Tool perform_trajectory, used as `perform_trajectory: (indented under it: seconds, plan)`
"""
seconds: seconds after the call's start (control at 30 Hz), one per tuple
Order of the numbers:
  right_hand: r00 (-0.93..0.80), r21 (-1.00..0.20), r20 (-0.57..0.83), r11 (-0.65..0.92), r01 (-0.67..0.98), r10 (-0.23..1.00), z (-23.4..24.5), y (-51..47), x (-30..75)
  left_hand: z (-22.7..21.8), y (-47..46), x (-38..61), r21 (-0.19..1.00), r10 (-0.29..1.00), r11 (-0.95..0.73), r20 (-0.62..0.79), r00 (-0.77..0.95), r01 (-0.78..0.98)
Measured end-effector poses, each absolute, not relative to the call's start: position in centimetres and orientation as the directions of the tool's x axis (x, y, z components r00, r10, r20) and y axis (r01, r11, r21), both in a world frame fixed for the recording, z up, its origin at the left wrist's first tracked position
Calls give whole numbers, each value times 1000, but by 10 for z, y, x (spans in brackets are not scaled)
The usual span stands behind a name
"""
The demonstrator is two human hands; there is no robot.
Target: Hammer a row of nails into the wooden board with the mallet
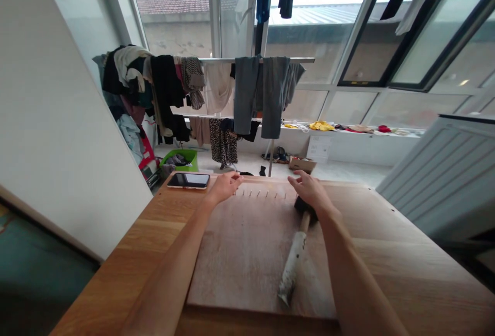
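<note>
A reddish wooden board (247, 253) lies on a wooden table (406, 264). Near its far edge stands a row of several small nails (260, 193). My left hand (224, 185) rests at the row's left end, fingers curled toward the first nail. At the row's right end my right hand (311, 189) lies over the dark head of a hammer (294, 261), fingers stretched forward. The hammer's pale, paint-flecked handle lies on the board, pointing back toward me.
A phone (188, 180) lies face up at the table's far left corner. Beyond the table a clothes rack (247, 94) hung with garments stands before large windows, with a green basket (181, 160) on the floor. A white wall (50, 135) runs along the left.
</note>
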State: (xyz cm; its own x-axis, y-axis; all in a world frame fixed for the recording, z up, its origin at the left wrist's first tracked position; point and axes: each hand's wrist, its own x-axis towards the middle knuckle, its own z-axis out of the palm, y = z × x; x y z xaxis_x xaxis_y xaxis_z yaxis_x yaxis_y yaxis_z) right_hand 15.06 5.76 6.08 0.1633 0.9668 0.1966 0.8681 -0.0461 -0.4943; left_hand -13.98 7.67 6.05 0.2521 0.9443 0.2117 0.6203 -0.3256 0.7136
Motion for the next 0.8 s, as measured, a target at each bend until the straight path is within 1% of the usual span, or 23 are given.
perform_trajectory:
  seconds: [0.1,0.23,0.3,0.4,0.5,0.6,0.67,0.73,0.8]
  plan:
    - [149,-485,182,-44,874,972,61,55,152,54,77,-138,797,954,-280,169,248,536]
    - [132,-502,158,-35,864,979,56,58,151,43,81,-133,898,963,-196,100,250,395]
    - [118,-516,147,-26,856,982,54,60,151,39,84,-131,918,968,-165,82,236,359]
    - [93,-533,136,-6,846,986,51,63,150,40,86,-129,924,969,-187,117,219,334]
    - [82,-532,142,6,847,986,54,62,150,46,84,-127,884,951,-276,195,240,376]
    - [48,-509,176,49,859,983,60,60,149,50,79,-125,769,926,-371,263,271,521]
    - [-15,-486,196,110,867,981,62,57,147,49,76,-124,696,911,-409,270,312,590]
    - [-79,-461,198,164,872,977,61,56,143,45,75,-123,653,895,-438,254,367,617]
    - [-112,-437,190,187,880,975,57,56,139,41,75,-122,615,879,-470,261,399,633]
